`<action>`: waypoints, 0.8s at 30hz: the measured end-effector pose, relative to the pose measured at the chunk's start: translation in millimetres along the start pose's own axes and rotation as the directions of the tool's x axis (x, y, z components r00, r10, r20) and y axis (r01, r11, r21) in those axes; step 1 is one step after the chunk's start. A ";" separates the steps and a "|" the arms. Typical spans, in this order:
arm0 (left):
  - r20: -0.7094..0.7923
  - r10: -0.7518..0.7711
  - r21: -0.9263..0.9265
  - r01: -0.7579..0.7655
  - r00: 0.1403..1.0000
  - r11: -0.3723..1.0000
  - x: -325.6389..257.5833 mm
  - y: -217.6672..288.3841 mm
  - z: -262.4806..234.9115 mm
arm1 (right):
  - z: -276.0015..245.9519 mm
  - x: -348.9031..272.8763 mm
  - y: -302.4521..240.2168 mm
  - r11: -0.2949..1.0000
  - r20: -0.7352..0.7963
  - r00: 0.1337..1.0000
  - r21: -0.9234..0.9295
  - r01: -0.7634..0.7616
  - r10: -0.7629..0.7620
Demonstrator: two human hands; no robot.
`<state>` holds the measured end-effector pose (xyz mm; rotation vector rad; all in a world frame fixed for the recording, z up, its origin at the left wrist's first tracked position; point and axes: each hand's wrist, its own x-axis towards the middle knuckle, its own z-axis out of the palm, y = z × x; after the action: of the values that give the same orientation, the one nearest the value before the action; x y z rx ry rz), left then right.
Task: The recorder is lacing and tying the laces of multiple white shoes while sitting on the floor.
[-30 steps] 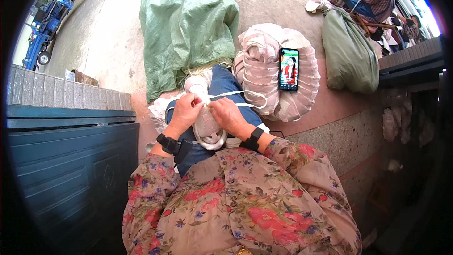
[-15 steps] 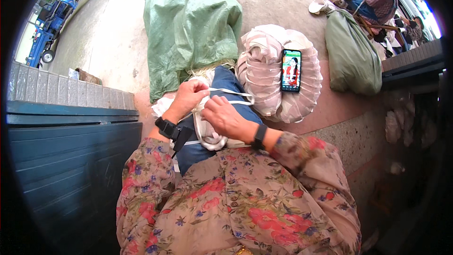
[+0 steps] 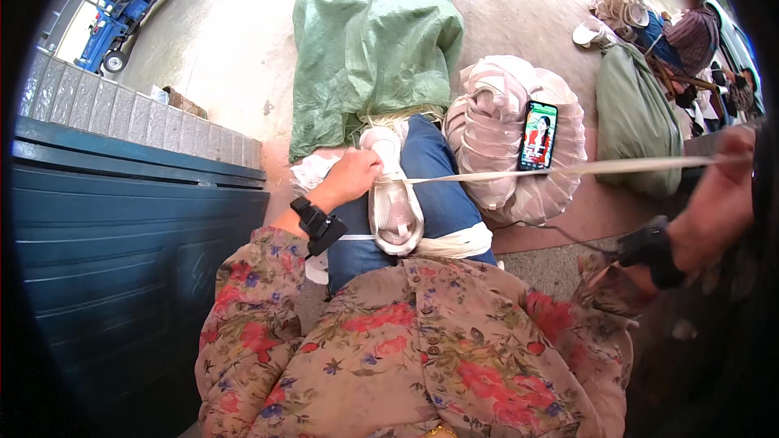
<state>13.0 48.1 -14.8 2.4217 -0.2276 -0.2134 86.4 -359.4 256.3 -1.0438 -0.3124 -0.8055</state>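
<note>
A pale pinkish-white shoe (image 3: 396,215) lies lengthwise across my lap, its opening toward me. My left hand (image 3: 355,174) is closed at the left edge of the shoe, around its lacing area; the fingertips are partly hidden. From the shoe a white shoelace (image 3: 503,175) runs taut to the far right. There my right hand (image 3: 718,199), a little blurred, is closed on the lace, with the arm stretched out sideways. A bunch of white laces (image 3: 458,242) lies over my right thigh.
Right of my knees stands a round bundle of pale shoe uppers (image 3: 487,138) with a lit phone (image 3: 538,136) on it. A green sack (image 3: 373,40) lies ahead; another sack (image 3: 637,118) leans at right, near a seated person (image 3: 690,36). A blue door panel (image 3: 130,276) is at left.
My right hand has swung from beside the left hand far out to the right, drawing the lace straight. The shoe now shows between my thighs. The view has shifted left.
</note>
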 end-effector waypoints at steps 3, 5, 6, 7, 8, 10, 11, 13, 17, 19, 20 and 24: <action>0.015 0.039 0.017 -0.039 0.999 0.999 -8.7 4.2 3.2 | -0.7 -56.3 32.2 0.878 0.112 0.872 -0.100 -0.468 0.477; -0.033 0.011 0.081 -0.008 0.999 0.997 -19.7 10.4 2.1 | 12.9 -95.0 64.7 0.770 0.249 0.731 -0.142 -0.621 0.635; -0.037 0.005 0.083 -0.002 0.999 0.997 -22.3 11.2 3.0 | 10.5 -111.9 82.2 0.732 0.410 0.628 -0.171 -0.659 0.662; -0.031 -0.006 0.080 0.008 1.000 0.997 -22.0 11.7 4.3 | 16.6 -134.9 93.2 0.589 0.305 0.522 -0.193 -0.785 0.796; -0.025 -0.016 0.079 0.017 1.000 0.997 -21.2 12.6 4.5 | 16.1 -163.6 108.1 0.462 0.247 0.422 -0.134 -0.877 0.872; -0.016 -0.013 0.113 0.014 1.000 0.994 -25.1 8.5 -0.2 | 35.9 -197.8 116.0 0.365 0.289 0.237 -0.561 -0.743 0.928; 0.004 0.006 0.142 -0.006 1.000 0.990 -23.7 8.1 -2.1 | 30.5 -225.7 129.6 0.484 0.399 0.284 -0.616 -0.622 0.872; 0.045 -0.128 -0.056 0.130 0.991 0.990 -22.0 7.7 -8.8 | 20.5 -277.0 151.3 0.539 0.526 0.180 -0.682 -0.495 0.831; 0.114 -0.339 -0.453 0.353 0.934 0.819 -16.9 3.7 -19.4 | 37.3 -308.5 155.8 0.657 0.642 0.190 -0.753 -0.022 0.742; 0.095 -0.405 -0.580 0.381 0.910 0.720 -18.2 4.5 -20.5 | 47.7 -318.4 162.1 0.634 0.631 0.249 -0.769 0.076 0.735; 0.104 -0.392 -0.583 0.376 0.914 0.720 -19.1 4.6 -18.5 | 50.2 -322.1 167.1 0.597 0.618 0.310 -0.784 0.172 0.722; 0.055 -0.414 -0.641 0.350 0.909 0.683 -29.8 -5.3 -8.0 | 63.7 -337.2 183.6 0.523 0.632 0.229 -0.755 0.396 0.740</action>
<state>-13.7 63.6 -9.4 1.7480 0.3638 -0.3044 -2.3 -108.8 -28.0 -2.5196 -0.8868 0.2683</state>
